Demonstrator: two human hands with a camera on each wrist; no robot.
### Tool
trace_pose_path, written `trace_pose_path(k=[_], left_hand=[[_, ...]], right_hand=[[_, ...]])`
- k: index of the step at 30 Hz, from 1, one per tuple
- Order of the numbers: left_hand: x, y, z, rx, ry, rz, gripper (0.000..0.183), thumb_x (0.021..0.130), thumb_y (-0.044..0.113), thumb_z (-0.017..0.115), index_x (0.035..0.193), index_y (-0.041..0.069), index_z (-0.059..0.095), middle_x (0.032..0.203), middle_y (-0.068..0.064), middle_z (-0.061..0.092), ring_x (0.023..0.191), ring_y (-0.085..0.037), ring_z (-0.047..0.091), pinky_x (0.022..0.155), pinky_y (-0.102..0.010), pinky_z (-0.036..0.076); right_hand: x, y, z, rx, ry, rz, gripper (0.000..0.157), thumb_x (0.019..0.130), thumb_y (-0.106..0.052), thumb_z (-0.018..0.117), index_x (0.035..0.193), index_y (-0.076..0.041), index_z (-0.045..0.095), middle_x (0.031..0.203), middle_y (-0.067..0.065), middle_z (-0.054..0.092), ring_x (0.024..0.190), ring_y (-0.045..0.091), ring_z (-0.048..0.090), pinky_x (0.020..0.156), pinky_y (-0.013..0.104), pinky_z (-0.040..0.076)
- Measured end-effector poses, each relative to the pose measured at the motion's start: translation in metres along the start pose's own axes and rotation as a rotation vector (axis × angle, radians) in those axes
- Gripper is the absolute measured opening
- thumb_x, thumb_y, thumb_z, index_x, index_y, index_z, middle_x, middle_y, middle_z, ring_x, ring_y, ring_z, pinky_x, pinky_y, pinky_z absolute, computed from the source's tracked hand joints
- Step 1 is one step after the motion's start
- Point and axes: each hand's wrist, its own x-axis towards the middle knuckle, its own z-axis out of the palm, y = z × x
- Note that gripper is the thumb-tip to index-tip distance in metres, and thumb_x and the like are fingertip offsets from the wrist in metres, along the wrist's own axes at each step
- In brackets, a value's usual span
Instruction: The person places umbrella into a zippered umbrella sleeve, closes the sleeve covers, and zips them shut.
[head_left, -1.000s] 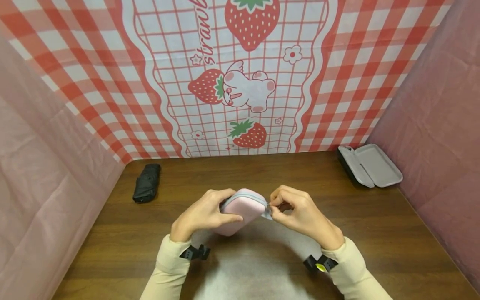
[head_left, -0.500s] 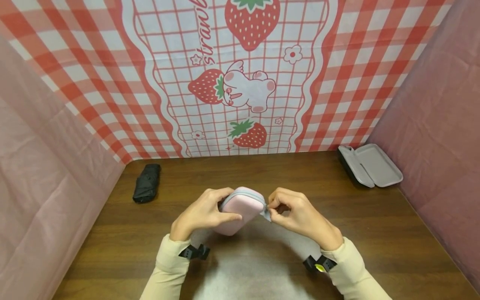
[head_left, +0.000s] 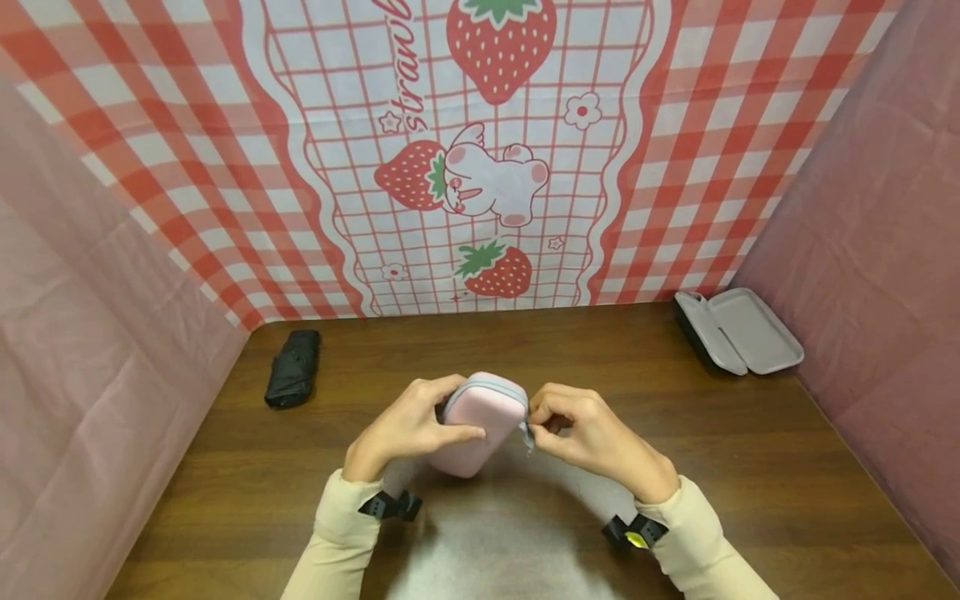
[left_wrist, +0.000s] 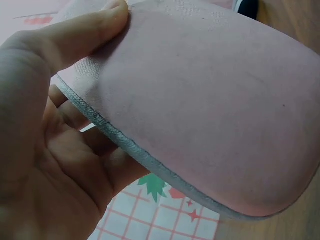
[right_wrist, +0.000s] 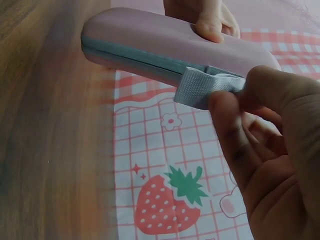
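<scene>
A pink hard-shell case [head_left: 480, 421] with a grey zipper along its edge is held tilted over the table in the head view. My left hand [head_left: 408, 425] grips its left side, the thumb lying on the broad pink face and the other fingers behind it. In the left wrist view that face [left_wrist: 210, 100] fills much of the frame. At the case's right edge, my right hand [head_left: 573, 425] pinches a grey fabric tab [right_wrist: 197, 87] by the zipper [right_wrist: 130, 53] between thumb and forefinger. A dark line runs along part of the zipper in the right wrist view.
On the wooden table [head_left: 375, 350], a black folded pouch-like bundle [head_left: 293, 368] lies at the back left. An unfolded case with grey lining [head_left: 757, 333] lies at the back right. A strawberry-print cloth [head_left: 480, 208] hangs behind, with pink cloths at both sides.
My right hand has shifted a little left and nearer the body, along the case's edge with the tab. The case has tilted slightly; my left hand keeps its grip.
</scene>
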Motion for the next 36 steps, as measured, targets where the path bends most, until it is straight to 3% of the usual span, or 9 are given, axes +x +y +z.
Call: trace_pose_path(k=[4, 9, 12, 16, 21, 23, 28, 36], left_hand=[[0.000, 0.000, 0.000, 0.006, -0.034, -0.033, 0.040, 0.085, 0.024, 0.086, 0.117, 0.010, 0.067, 0.094, 0.001, 0.073, 0.081, -0.005, 0.066, 0.070, -0.025, 0.055], [0.001, 0.000, 0.001, 0.051, -0.085, -0.054, 0.044, 0.086, 0.027, 0.085, 0.122, 0.010, 0.067, 0.100, 0.000, 0.074, 0.086, -0.007, 0.068, 0.076, -0.026, 0.056], [0.001, -0.002, 0.005, 0.081, -0.109, -0.065, 0.048, 0.085, 0.027, 0.086, 0.125, 0.009, 0.067, 0.103, 0.000, 0.075, 0.087, -0.008, 0.068, 0.077, -0.026, 0.057], [0.003, -0.004, 0.011, 0.109, -0.153, -0.066, 0.049, 0.086, 0.026, 0.085, 0.127, 0.006, 0.066, 0.105, -0.001, 0.075, 0.086, -0.007, 0.067, 0.076, -0.024, 0.056], [0.006, -0.004, 0.018, 0.125, -0.182, -0.072, 0.052, 0.088, 0.026, 0.084, 0.132, 0.007, 0.064, 0.109, -0.002, 0.075, 0.085, -0.008, 0.066, 0.073, -0.023, 0.054], [0.008, -0.004, 0.020, 0.129, -0.189, -0.089, 0.054, 0.089, 0.027, 0.083, 0.135, 0.008, 0.063, 0.112, -0.002, 0.074, 0.087, -0.008, 0.066, 0.075, -0.024, 0.054], [0.010, -0.007, 0.026, 0.157, -0.173, -0.127, 0.058, 0.088, 0.029, 0.083, 0.138, 0.007, 0.061, 0.123, -0.006, 0.072, 0.099, -0.013, 0.068, 0.084, -0.031, 0.056], [-0.001, -0.018, 0.037, 0.342, -0.081, -0.221, 0.054, 0.088, 0.036, 0.082, 0.131, 0.008, 0.067, 0.127, -0.008, 0.071, 0.118, -0.025, 0.066, 0.101, -0.044, 0.053]], right_hand=[[0.000, 0.000, -0.001, -0.052, -0.038, 0.039, 0.024, 0.080, 0.011, 0.076, 0.088, -0.011, 0.070, 0.092, 0.000, 0.070, 0.074, 0.007, 0.065, 0.060, 0.018, 0.055], [-0.003, -0.001, -0.006, -0.125, -0.148, 0.215, 0.018, 0.087, -0.001, 0.076, 0.101, -0.010, 0.069, 0.099, -0.001, 0.067, 0.081, 0.004, 0.066, 0.067, 0.022, 0.059], [-0.003, -0.003, -0.006, -0.119, -0.163, 0.297, 0.045, 0.087, -0.007, 0.076, 0.129, -0.008, 0.061, 0.110, 0.004, 0.067, 0.090, 0.007, 0.068, 0.073, 0.026, 0.061], [-0.001, -0.005, -0.003, -0.075, -0.147, 0.287, 0.072, 0.090, -0.012, 0.077, 0.153, -0.009, 0.042, 0.131, 0.013, 0.064, 0.102, 0.013, 0.068, 0.083, 0.030, 0.061], [0.000, -0.003, 0.003, -0.127, -0.170, 0.219, 0.066, 0.094, -0.015, 0.074, 0.153, -0.008, 0.045, 0.140, 0.010, 0.061, 0.105, 0.011, 0.065, 0.085, 0.027, 0.058], [-0.002, -0.001, 0.004, -0.152, -0.191, 0.215, 0.063, 0.095, -0.014, 0.072, 0.152, -0.009, 0.046, 0.136, 0.007, 0.062, 0.102, 0.010, 0.062, 0.081, 0.027, 0.058], [-0.006, 0.007, 0.007, -0.201, -0.256, 0.281, 0.057, 0.094, -0.013, 0.069, 0.149, -0.010, 0.052, 0.118, 0.004, 0.062, 0.092, 0.009, 0.057, 0.075, 0.028, 0.055], [-0.020, 0.028, 0.020, -0.268, -0.352, 0.419, 0.053, 0.097, -0.017, 0.067, 0.145, -0.002, 0.051, 0.127, 0.014, 0.065, 0.109, 0.021, 0.064, 0.092, 0.043, 0.054]])
